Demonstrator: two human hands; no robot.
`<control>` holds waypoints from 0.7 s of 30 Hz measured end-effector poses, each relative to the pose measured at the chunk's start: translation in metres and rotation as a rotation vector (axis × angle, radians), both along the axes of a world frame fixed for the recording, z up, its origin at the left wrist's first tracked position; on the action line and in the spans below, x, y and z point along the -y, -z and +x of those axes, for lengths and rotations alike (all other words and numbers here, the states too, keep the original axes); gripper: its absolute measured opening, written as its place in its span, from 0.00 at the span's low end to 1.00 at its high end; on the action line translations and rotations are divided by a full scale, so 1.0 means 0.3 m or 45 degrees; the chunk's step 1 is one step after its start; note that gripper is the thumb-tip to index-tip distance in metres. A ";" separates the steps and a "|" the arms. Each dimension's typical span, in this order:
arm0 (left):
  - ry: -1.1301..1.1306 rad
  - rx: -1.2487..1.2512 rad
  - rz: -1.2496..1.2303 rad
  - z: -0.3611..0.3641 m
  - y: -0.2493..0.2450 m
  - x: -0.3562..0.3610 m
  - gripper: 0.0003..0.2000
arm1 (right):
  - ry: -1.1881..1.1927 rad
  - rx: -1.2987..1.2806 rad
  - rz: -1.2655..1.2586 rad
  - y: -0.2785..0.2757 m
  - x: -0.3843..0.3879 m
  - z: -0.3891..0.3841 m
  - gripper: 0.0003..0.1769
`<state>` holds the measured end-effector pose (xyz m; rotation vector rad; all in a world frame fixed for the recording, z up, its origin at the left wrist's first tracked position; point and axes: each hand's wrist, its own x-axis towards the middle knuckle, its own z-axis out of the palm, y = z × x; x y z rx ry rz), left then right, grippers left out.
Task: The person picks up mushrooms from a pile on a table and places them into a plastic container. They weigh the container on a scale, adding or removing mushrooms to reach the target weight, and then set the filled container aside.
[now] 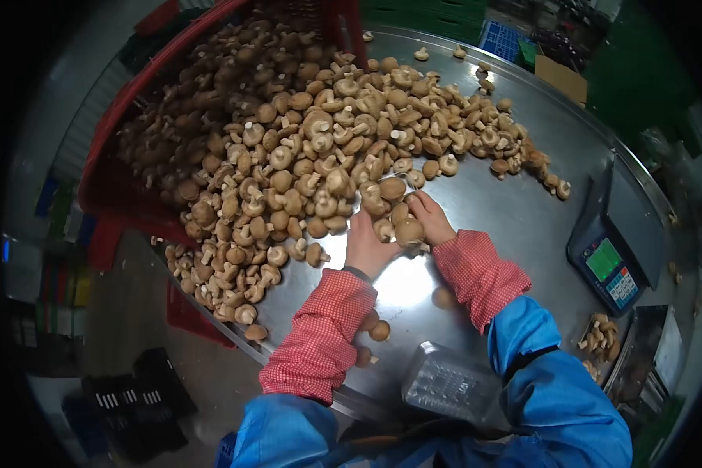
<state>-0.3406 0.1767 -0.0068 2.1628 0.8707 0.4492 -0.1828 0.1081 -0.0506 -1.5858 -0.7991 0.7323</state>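
Note:
A large heap of brown shiitake mushrooms (288, 171) spreads from a tipped red crate (105, 168) across the metal table (507, 226). At the near edge of the heap, my left hand (369, 248) and my right hand (431, 220) cup a cluster of mushrooms (408, 231) between them. My left fingers curl around its left side and are partly hidden behind the mushrooms. On the other side, my right thumb and fingers close against the cluster. Nearer my body, a clear plastic tray (416, 402) lies by my right forearm.
A digital scale (612, 265) with a lit green display stands at the right. Below it lies a small pile of mushroom pieces (600, 337). A few loose mushrooms (379, 331) sit between my forearms. Green crates (429, 17) and a cardboard box (560, 78) are beyond the far edge.

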 end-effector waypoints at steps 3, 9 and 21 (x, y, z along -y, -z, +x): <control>-0.034 0.067 0.018 0.011 -0.045 0.091 0.55 | 0.050 -0.600 0.075 -0.018 0.076 -0.026 0.18; -0.014 0.456 -0.413 -0.012 -0.128 0.205 0.51 | 0.259 -0.693 0.225 -0.038 0.210 -0.092 0.19; -0.184 0.253 -0.417 -0.015 -0.092 0.274 0.24 | 0.331 -0.627 0.087 -0.176 0.415 -0.165 0.29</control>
